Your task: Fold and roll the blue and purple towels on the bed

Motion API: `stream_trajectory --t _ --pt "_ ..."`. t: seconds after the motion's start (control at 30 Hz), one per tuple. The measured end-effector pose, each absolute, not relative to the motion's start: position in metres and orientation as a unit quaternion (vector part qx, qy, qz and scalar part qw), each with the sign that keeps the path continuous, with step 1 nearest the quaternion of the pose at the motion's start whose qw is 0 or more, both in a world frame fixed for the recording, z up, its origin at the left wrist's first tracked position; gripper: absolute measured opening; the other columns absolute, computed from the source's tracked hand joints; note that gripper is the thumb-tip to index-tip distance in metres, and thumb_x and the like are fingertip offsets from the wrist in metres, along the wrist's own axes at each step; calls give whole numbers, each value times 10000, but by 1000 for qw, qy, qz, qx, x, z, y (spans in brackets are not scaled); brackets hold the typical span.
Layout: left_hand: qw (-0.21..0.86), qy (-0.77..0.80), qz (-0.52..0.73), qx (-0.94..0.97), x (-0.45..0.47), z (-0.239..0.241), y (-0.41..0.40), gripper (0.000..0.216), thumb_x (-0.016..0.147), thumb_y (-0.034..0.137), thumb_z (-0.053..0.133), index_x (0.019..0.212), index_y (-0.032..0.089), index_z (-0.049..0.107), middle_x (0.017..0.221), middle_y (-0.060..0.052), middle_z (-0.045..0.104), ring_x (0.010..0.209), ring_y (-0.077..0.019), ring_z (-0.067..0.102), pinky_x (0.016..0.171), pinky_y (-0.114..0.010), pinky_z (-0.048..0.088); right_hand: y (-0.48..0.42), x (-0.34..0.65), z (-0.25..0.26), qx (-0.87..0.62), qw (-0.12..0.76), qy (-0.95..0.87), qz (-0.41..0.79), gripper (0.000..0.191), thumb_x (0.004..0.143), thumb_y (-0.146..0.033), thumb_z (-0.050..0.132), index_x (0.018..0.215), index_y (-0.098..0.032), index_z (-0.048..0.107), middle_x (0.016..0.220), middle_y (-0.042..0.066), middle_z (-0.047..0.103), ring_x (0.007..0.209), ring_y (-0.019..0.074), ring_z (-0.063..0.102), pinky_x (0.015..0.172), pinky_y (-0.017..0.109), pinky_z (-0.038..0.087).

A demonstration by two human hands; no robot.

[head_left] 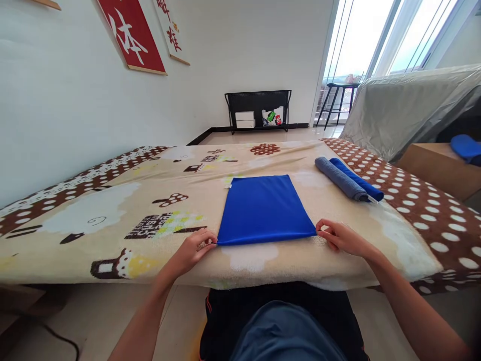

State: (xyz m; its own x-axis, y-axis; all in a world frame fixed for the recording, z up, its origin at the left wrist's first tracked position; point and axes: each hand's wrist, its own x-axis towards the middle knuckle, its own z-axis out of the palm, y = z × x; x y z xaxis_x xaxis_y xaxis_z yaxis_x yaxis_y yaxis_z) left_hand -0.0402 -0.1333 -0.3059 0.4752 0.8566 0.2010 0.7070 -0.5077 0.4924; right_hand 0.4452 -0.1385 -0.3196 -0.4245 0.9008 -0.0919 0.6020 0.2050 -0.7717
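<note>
A bright blue cloth (265,210) lies flat in a near-square on the patterned blanket (210,200) in front of me. My left hand (197,245) pinches its near left corner between thumb and fingers. At the near right corner, my right hand (340,235) pinches the cloth the same way. The near edge runs fairly straight between both hands. A small white tag (228,186) sticks out by the far left corner. To the right lie two rolled cloths side by side, a greyish-blue roll (340,178) and a darker blue roll (356,179).
A brown, white-dotted border (424,213) edges the blanket. Beyond the bed a black rack (259,108) stands against the wall. At the right are a plastic-covered piece of furniture (409,108), a cardboard box (432,168) with a blue item (466,146) on top, and a black stool (340,100).
</note>
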Motion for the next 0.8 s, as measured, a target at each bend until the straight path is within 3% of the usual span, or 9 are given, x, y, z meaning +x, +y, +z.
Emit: stream_trajectory --t 0.1,0.27,0.6,0.8 --pt "144 465 197 851 -41 -305 -144 185 966 354 489 916 240 626 1020 -31 659 998 -202 586 919 -333 451 -147 443 -319 -515 165 -784 307 311 983 -495 359 997 -236 531 533 -69 520 516 132 457 595 262 381" --pt "110 468 168 861 -39 -301 -155 148 963 310 490 918 247 616 1025 -32 642 991 -215 581 913 -348 445 -157 441 -320 -521 151 -817 195 261 984 -432 350 1006 -276 558 757 -11 649 719 190 602 704 305 407" --pt "100 473 146 863 -32 -295 -172 132 944 266 490 904 245 614 993 -38 644 939 -222 584 866 -358 460 -177 445 -326 -531 114 -821 179 309 1017 -449 274 1062 -304 544 921 18 704 842 245 668 762 362 435" --pt "110 446 154 875 -23 -279 -168 267 957 379 528 759 232 631 927 -33 621 872 -192 586 815 -322 471 -171 436 -296 -532 107 -821 176 321 991 -476 386 962 -293 648 906 26 730 873 251 679 757 356 443"
